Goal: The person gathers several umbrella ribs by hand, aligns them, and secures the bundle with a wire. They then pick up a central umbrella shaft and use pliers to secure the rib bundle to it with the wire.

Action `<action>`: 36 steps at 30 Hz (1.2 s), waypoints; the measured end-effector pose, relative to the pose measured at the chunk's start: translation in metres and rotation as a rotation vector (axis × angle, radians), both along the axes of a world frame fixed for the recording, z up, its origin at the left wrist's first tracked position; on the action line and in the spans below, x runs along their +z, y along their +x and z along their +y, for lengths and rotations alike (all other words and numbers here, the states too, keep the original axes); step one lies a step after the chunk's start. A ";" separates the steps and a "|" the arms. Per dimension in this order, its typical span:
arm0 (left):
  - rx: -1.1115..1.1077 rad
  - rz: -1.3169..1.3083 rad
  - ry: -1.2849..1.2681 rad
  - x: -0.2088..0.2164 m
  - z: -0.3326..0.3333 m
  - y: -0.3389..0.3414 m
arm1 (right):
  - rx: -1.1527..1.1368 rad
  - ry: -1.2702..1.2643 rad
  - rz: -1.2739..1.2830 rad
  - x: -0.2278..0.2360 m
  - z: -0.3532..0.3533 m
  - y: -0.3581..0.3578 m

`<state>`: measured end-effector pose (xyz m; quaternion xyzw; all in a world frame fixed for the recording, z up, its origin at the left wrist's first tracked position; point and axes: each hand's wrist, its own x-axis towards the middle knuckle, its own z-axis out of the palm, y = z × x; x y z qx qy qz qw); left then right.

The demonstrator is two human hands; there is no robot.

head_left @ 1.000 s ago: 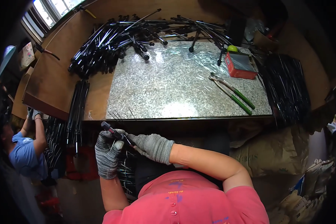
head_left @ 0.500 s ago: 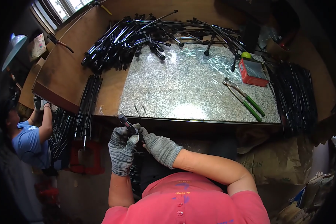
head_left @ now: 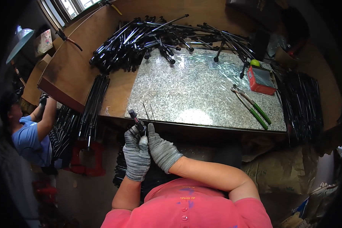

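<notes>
Dark rod (head_left: 136,119) pinched in left grip (head_left: 136,159), its end free above; right grip (head_left: 164,150) alongside.
Rod slants up out of my left grip, just short of the tabletop (head_left: 178,91); held low, I judge, to steady it and leave the end reachable. Right grip lies close on its right, fingers extended upward; whether it pinches anything I cannot tell. Two thin wires (head_left: 146,111) rise just past its fingertips, lower ends hidden. Green-handled pliers (head_left: 251,110) rest beyond and right of both grips, likely for easy reach; the black rod pile (head_left: 119,49) lies beyond and left, seemingly out of their way. Versus half a second ago: right grip, then curled against the left, now straightened; pliers unmoved.
</notes>
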<state>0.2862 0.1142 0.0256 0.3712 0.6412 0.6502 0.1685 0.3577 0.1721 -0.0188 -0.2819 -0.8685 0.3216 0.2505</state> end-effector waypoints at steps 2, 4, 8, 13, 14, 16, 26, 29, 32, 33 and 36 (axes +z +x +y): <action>-0.034 -0.016 -0.077 0.003 -0.002 -0.004 | 0.038 -0.044 -0.053 0.005 0.006 0.003; -0.039 -0.025 -0.108 0.008 -0.005 -0.008 | 0.107 -0.143 -0.162 0.015 0.014 0.009; -0.150 -0.195 -0.062 0.021 -0.011 -0.023 | 0.263 -0.158 -0.141 0.034 0.028 0.021; -0.359 -0.372 0.004 0.018 -0.005 -0.038 | 0.414 -0.115 0.100 -0.003 0.043 0.014; -0.389 -0.404 0.007 0.017 -0.003 -0.040 | 0.416 -0.047 0.211 -0.002 0.043 0.012; -0.415 -0.436 0.014 0.017 -0.002 -0.043 | 0.415 0.087 0.436 0.002 0.044 0.010; -0.465 -0.443 0.005 0.008 -0.002 -0.051 | 0.296 -0.411 0.315 0.024 0.037 0.025; -0.495 -0.439 -0.028 0.009 -0.002 -0.053 | 0.291 -0.430 0.322 0.025 0.038 0.025; -0.534 -0.448 -0.065 0.009 0.000 -0.053 | 0.273 -0.413 0.294 0.024 0.038 0.025; -0.512 -0.387 -0.093 0.010 0.000 -0.052 | 0.270 -0.413 0.295 0.023 0.039 0.024; -0.465 -0.268 -0.148 0.012 0.001 -0.050 | 0.254 -0.395 0.220 0.023 0.041 0.021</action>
